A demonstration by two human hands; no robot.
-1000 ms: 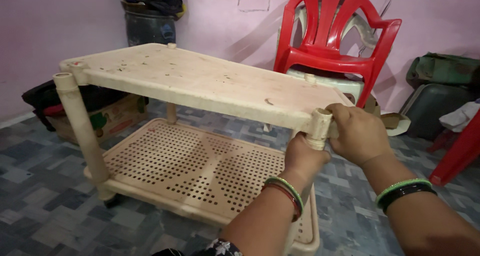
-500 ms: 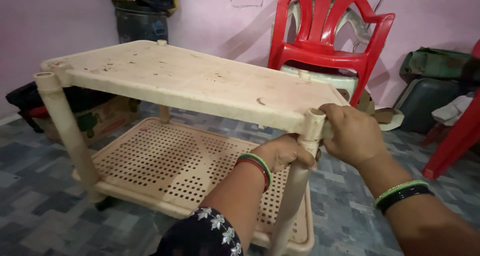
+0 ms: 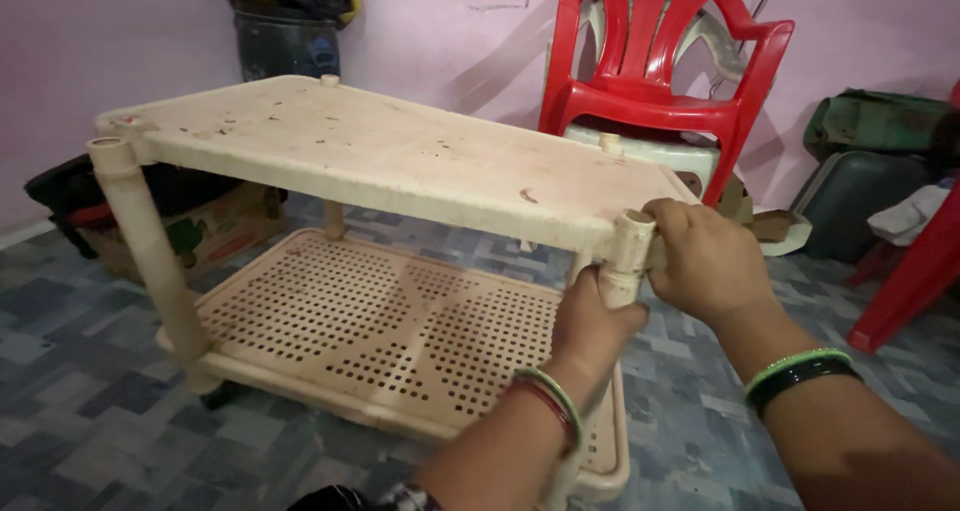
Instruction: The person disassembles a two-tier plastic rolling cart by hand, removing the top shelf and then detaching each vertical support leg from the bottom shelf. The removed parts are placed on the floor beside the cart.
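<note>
Room: pink walls, blue-grey patterned floor (image 3: 80, 411).
Leg: cream plastic tube (image 3: 622, 271) at the near right corner of a low two-tier table, upright, its open top level with the tabletop (image 3: 400, 161); it sits between the two hands.
Left hand: (image 3: 592, 329) wrapped around the leg from below, fingers closed on the tube just under the corner; bangles at the wrist.
Right hand: (image 3: 708, 261) on the corner, fingers curled over the tabletop edge and touching the leg's top; green and dark bangles at the wrist.
Tabletop: cream, stained, stretching away to the left of the fingers.
Shelf: perforated lower tier (image 3: 380, 331), below and left of the fingers.
Far leg: (image 3: 150, 251) at the left corner, well apart from both hands.
Chair: red plastic (image 3: 660, 81), behind the right hand, against the wall.
Box: cardboard (image 3: 200, 236), under the tabletop's far left side.
</note>
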